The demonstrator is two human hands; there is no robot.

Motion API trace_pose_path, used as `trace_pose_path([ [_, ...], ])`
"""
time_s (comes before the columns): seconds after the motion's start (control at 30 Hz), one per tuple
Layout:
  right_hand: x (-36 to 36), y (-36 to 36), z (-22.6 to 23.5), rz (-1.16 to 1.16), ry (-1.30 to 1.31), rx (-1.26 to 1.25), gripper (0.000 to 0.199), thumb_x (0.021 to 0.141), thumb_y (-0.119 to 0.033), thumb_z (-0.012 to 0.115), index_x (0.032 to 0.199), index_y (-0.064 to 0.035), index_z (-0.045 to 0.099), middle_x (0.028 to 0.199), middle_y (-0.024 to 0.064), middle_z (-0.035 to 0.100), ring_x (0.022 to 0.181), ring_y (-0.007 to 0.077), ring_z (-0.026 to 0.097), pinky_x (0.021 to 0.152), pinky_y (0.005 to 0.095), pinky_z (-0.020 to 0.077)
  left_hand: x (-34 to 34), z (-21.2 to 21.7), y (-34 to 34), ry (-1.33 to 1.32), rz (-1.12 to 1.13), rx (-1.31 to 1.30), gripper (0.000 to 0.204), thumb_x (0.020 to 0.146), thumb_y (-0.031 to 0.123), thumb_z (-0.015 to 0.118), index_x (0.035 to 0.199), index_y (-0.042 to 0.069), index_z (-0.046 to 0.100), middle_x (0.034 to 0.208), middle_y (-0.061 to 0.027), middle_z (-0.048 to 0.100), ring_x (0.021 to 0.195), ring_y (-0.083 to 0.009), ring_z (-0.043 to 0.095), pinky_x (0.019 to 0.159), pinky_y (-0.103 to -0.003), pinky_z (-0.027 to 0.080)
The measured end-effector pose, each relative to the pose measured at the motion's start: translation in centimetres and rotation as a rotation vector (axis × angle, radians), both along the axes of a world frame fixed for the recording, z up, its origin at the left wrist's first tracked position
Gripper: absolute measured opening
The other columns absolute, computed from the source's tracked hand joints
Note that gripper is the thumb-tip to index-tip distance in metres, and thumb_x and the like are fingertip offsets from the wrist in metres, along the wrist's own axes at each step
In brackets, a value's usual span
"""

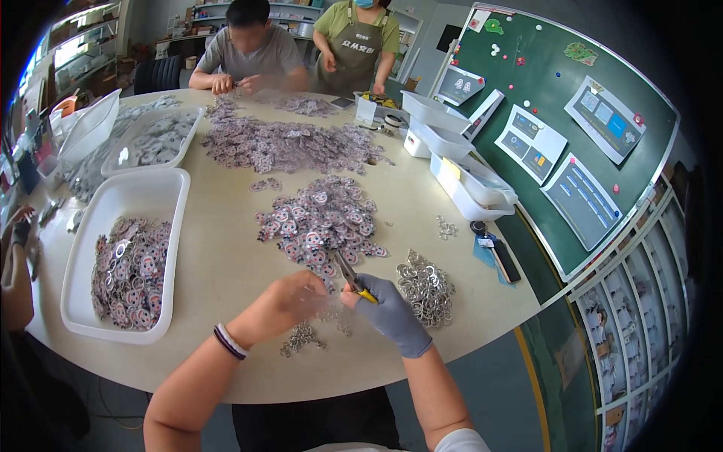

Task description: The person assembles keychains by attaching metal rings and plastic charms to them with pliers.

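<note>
My right hand (393, 315), in a grey fingerless glove, is closed round pliers (348, 273) with yellow handles, the jaws pointing up and away. Close by on its left, my left hand (280, 303) has its fingers drawn together; motion blur hides what they hold. Beyond both hands lies a heap of flat printed charms (320, 215) with round pinkish designs. To the right of my right hand is a pile of silver metal rings and clasps (424, 290). A smaller pile of silver metal pieces (303, 340) lies just below my hands.
A white bin (179, 241) with ringed charms stands at the left, another bin (192, 139) behind it. A larger charm heap (290, 145) lies further back. White trays (471, 188) and a black-handled tool (506, 260) line the right edge. People are across and at far left.
</note>
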State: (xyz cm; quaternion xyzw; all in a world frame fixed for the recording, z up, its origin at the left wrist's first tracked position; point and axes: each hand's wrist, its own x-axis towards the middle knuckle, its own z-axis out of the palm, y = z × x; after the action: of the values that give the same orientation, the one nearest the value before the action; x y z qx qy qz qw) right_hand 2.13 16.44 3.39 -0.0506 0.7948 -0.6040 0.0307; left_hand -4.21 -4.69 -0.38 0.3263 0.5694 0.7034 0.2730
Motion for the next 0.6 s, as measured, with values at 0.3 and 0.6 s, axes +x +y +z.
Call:
trace_pose_path([
  [0.3,1.0,-2.8,-1.1,-0.253,0.301,0.217,0.022,0.093,-0.023,0.062,0.096,-0.0015,0.057,0.084,0.0159,0.065,0.074,0.0314,0.065,0.065,0.0384,0.0488,1.8,0.8,1.4,0.443,0.291,-0.183,0.014,0.097,0.006,0.055,0.106,-0.002,0.063,0.086,-0.0027,0.064,0.076,-0.0095,0.056,0.068,-0.027,0.048],
  [0.6,2.2,5.1,-1.9,-0.242,0.012,1.233,0.032,0.085,-0.032,0.068,0.102,-0.0066,0.061,0.091,0.0148,0.068,0.084,0.0353,0.065,0.070,0.0456,0.0502,0.9,1.0,0.8,0.060,0.326,-0.148,0.019,0.098,0.013,0.053,0.101,-0.003,0.063,0.089,-0.0060,0.067,0.076,-0.0126,0.062,0.068,-0.029,0.050],
])
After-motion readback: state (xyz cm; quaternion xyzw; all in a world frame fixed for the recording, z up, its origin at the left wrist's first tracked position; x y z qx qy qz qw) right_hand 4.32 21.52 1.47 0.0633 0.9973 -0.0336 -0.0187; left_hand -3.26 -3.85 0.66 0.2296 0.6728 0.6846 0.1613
